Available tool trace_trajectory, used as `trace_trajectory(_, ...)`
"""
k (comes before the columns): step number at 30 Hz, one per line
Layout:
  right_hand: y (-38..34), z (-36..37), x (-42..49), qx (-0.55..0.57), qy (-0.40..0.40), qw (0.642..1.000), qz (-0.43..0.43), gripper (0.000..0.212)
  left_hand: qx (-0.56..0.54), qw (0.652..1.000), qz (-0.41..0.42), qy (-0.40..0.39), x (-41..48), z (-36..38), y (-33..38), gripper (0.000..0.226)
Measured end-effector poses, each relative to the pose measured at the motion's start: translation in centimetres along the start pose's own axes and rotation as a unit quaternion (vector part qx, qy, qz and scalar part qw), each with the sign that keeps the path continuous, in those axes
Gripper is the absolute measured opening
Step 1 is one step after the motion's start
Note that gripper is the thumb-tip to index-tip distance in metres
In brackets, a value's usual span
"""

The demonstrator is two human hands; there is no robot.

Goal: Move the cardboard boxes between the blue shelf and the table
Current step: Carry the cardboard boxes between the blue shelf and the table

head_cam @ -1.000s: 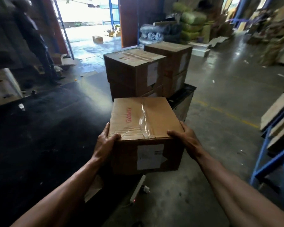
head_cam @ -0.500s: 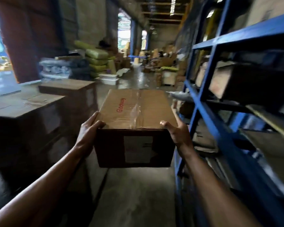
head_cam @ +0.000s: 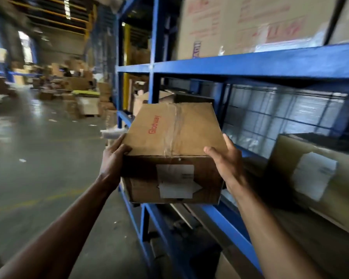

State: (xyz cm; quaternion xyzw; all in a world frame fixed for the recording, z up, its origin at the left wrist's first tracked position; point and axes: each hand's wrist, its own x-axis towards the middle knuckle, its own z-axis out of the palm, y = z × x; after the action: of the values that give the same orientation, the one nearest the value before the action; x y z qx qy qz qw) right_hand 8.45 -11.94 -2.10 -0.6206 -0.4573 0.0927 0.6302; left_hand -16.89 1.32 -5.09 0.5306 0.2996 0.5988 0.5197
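Note:
I carry a taped brown cardboard box (head_cam: 175,129) with red lettering on top and a white label on its near face. My left hand (head_cam: 112,160) grips its left side, thumb hooked over the top edge. My right hand (head_cam: 228,166) grips the right side the same way. The box hangs in the air, tilted slightly, right in front of the middle level of the blue shelf (head_cam: 250,63). Its far end sits at the shelf's front edge. The table is out of view.
A labelled cardboard box (head_cam: 314,178) lies on the same shelf level at the right. Large cartons (head_cam: 250,25) fill the level above. Another open box (head_cam: 169,96) sits behind the carried one. Piles of cardboard (head_cam: 75,83) stand down the aisle beyond the concrete floor (head_cam: 38,158).
The view has swung right, from the stacked boxes on the table to the blue shelf. The box has come along in both hands and risen to the middle shelf level.

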Motion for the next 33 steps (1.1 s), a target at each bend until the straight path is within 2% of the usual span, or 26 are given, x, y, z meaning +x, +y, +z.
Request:
trace_trajectory(5,1.6,-4.0,2.6,-0.049,0.072,0.996,0.008,0.054,-0.029,0.995,-0.023,-0.092,4.6,6.3,-3.4,0.045)
trace_trajectory(9,3.2,-6.2,4.9,-0.050,0.112,0.992,0.017,0.075,-0.014,0.990,-0.033,-0.136,7.4,11.0,-4.5,0.048)
trace_trajectory(13,4.1,-8.2,7.0,-0.056,0.147,0.987,0.031,0.067,-0.014,0.989,-0.033,-0.141,9.8,15.4,-5.5,0.047)
trace_trajectory(19,5.9,-10.7,7.5,-0.051,0.155,0.982,0.093,0.082,-0.006,0.983,-0.037,-0.182,12.4,21.5,-8.5,0.037)
trace_trajectory(23,7.8,-10.7,8.4,-0.067,0.163,0.979,0.099,0.090,0.016,0.975,-0.017,-0.223,15.8,24.3,-9.8,0.034)
trace_trajectory(28,8.7,-8.5,11.0,-0.126,0.193,0.970,0.074,0.087,0.020,0.964,-0.019,-0.266,20.8,26.8,-12.6,0.037)
trace_trajectory(33,9.8,-8.1,13.1,-0.202,0.284,0.934,0.082,0.080,-0.046,0.944,-0.030,-0.324,23.9,31.7,-14.4,0.032)
